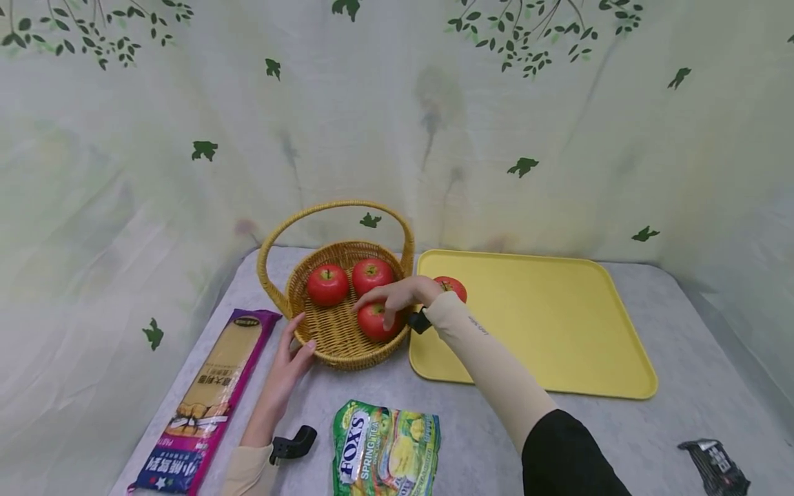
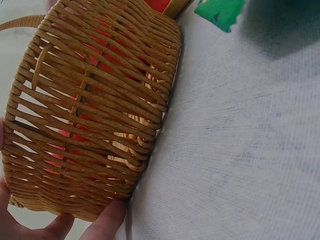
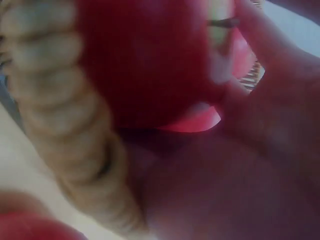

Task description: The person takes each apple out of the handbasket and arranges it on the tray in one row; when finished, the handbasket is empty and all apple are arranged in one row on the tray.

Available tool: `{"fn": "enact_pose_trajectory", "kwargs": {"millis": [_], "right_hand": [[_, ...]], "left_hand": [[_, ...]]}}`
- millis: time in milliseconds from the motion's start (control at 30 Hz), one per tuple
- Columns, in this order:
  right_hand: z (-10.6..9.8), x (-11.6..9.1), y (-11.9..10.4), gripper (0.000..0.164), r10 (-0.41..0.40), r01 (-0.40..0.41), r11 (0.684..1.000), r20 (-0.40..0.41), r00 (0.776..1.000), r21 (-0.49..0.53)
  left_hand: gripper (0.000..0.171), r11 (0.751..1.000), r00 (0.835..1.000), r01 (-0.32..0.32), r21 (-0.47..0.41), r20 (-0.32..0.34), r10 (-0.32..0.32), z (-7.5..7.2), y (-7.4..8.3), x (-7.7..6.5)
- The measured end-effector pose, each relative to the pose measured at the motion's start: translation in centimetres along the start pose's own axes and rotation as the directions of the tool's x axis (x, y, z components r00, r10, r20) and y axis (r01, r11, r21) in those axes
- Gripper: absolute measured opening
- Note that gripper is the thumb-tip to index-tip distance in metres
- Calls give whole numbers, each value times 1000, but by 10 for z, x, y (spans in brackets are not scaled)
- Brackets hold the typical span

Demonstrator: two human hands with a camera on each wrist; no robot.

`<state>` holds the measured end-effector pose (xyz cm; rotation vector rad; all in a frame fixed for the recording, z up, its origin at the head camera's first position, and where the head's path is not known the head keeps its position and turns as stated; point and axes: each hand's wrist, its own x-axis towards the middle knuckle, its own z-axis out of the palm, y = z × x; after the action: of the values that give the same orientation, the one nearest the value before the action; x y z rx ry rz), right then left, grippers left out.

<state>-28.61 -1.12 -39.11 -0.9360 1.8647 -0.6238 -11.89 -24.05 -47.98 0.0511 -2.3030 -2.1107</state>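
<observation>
Mid-frame, the right hand curls over a red apple beneath its fingers; the left hand, fingers spread, touches the basket.

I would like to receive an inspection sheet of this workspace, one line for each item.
Surface: grey table, with a yellow tray at right.
Job's things: three red apples in the wicker basket; another apple on the tray, partly hidden.
Clutter: long purple-edged packet, green FOXS bag, small black packet.
Hands: left hand holds the basket's side; right hand grips the nearest apple inside.
Cables: nothing seen.
Surroundings: leaf-patterned drape behind.
</observation>
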Motion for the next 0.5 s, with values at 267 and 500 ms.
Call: {"fn": "enact_pose_trajectory", "kwargs": {"millis": [267,500], "right_hand": [[3,0,3,62,-20,17,999,-54,998,-51],[3,-12,6,62,-164,162,986,-159,974,-24]], "left_hand": [[60,1000,1000,-4,-7,2,4,1,-1,2],[59,1000,1000,-3,-14,-5,3,1,-1,1]]}}
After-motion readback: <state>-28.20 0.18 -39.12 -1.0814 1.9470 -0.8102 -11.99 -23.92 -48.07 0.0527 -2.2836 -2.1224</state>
